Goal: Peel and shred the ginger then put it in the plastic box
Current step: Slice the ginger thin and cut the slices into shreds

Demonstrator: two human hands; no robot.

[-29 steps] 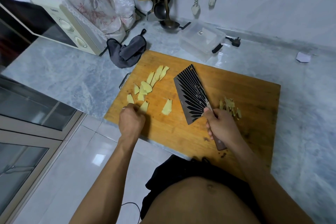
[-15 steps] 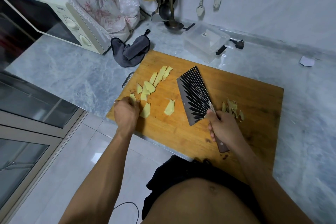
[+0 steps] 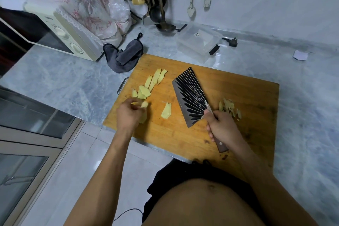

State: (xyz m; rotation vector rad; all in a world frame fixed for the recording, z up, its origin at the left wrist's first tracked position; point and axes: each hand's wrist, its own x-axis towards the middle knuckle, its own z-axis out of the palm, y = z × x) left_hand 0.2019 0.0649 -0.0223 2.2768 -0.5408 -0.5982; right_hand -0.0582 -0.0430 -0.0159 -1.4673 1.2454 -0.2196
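On board [image 3: 238, 86], left hand [image 3: 128, 113] pinching ginger slice [image 3: 144, 104], right hand [image 3: 222, 126] gripping cleaver [image 3: 190, 97]

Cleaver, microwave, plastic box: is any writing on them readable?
Cleaver: engraved marking on the blade, too blurred to read.
Microwave: small dark mark on the front top edge, unreadable.
Plastic box: small sticker on the lid, too small to read.
No legible text anywhere.

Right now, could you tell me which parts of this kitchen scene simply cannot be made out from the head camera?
- Left hand: motion-blurred, so which ginger slice it pinches is unclear.
- Cleaver handle: mostly covered by the right hand.
- Plastic box: clear walls and glare; contents unreadable, label too small.
- Microwave: cut off at the left edge, draped by a floral cloth.
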